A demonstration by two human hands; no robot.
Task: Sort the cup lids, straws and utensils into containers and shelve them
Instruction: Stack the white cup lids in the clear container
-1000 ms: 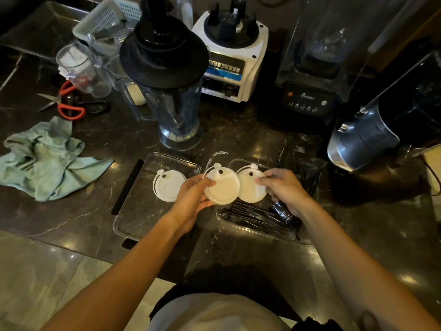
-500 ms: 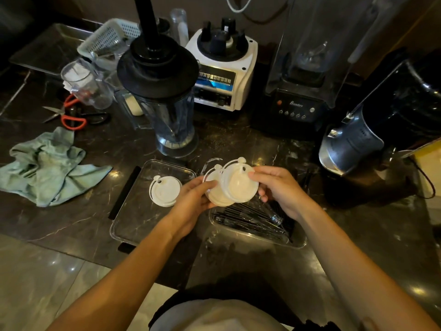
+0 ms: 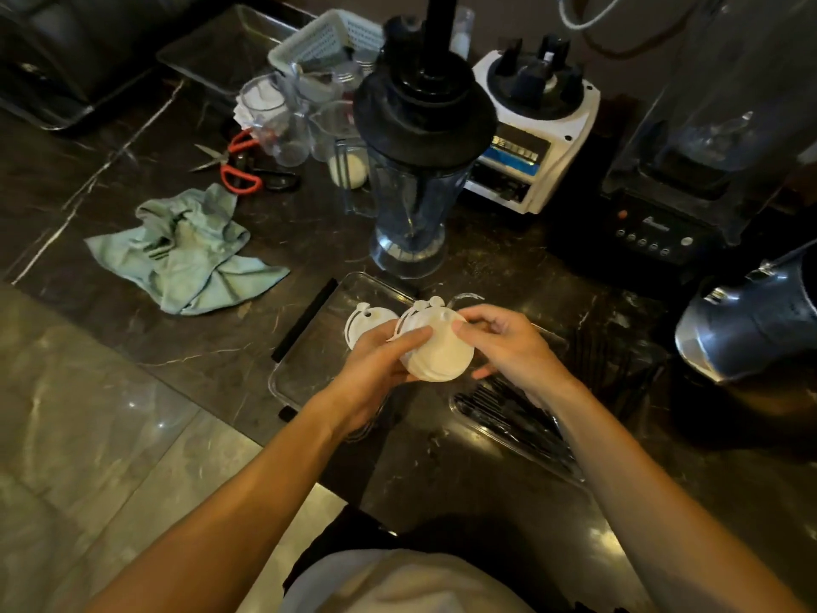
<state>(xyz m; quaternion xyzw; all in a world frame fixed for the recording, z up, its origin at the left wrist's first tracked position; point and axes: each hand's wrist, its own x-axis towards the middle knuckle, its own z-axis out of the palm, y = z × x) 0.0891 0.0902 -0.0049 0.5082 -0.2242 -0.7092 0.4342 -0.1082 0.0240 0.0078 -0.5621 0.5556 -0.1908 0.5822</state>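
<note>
We see our left hand and right hand both gripping the stacked white lids between them; how many lids, we cannot tell. Behind the left hand, another lid is partly hidden.

**Bare arms, pale top**

Both forearms bare to the elbow, no sleeves, watch or rings visible on left hand or right hand. Pale, whitish garment at chest, dark clothing just beyond it.
</note>
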